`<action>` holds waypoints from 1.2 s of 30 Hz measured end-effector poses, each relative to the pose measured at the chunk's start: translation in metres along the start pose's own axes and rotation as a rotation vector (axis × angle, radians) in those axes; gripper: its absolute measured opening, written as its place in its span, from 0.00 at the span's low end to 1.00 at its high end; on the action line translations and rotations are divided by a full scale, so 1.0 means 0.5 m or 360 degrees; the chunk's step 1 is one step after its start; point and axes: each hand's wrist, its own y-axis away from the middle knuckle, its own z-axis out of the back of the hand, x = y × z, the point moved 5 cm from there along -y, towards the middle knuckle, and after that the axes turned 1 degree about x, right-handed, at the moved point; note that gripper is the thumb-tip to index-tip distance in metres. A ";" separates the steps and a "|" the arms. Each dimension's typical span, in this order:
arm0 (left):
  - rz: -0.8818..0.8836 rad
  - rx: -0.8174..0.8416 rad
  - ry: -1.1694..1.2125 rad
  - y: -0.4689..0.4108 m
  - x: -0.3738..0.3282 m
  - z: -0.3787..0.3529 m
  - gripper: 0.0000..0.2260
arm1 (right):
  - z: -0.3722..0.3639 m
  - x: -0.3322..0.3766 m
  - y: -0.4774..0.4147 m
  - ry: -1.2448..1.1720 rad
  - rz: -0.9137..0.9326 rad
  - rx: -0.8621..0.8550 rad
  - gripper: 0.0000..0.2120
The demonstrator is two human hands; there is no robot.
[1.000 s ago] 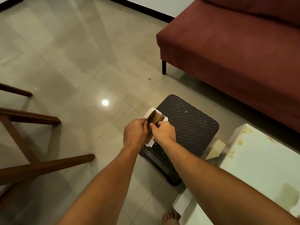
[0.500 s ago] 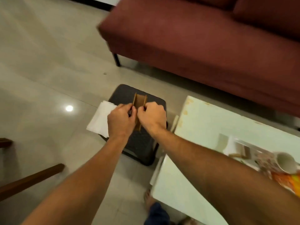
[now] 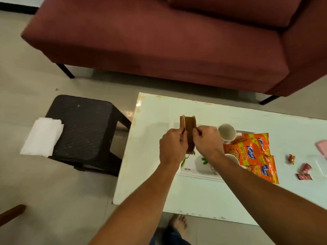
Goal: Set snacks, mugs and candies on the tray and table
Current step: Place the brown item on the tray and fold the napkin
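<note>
Both hands hold a brown wooden holder upright above the left part of the white table. My left hand pinches its left side panel and my right hand pinches its right one. Under my hands lies a white tray with a green leaf print. On it are a white mug, a second mug half hidden by my right forearm, and orange snack packets. Three wrapped candies lie on the table to the right.
A black wicker stool stands left of the table with white napkins on its near-left corner. A dark red sofa runs behind the table. A wooden chair leg shows at bottom left. My bare foot is by the table's near edge.
My view and both hands have swung right from the stool to above the table, carrying the wooden holder. The napkins stayed on the stool. The tray, mugs, snacks and candies came into view.
</note>
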 end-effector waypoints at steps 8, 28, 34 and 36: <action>-0.0037 0.0193 -0.0130 0.057 -0.012 -0.126 0.10 | -0.033 -0.150 0.026 0.0043 -0.0083 0.0053 0.15; 0.0114 0.0357 -0.0083 0.045 0.065 -0.223 0.15 | -0.112 -0.209 -0.009 0.0120 -0.0288 0.0170 0.15; 0.0062 0.0303 -0.0109 0.043 0.065 -0.206 0.14 | -0.109 -0.220 -0.008 0.0189 -0.0322 0.0122 0.18; 0.0045 0.0211 -0.0109 0.037 0.061 -0.169 0.15 | -0.081 -0.205 -0.002 0.0259 -0.0238 -0.0052 0.16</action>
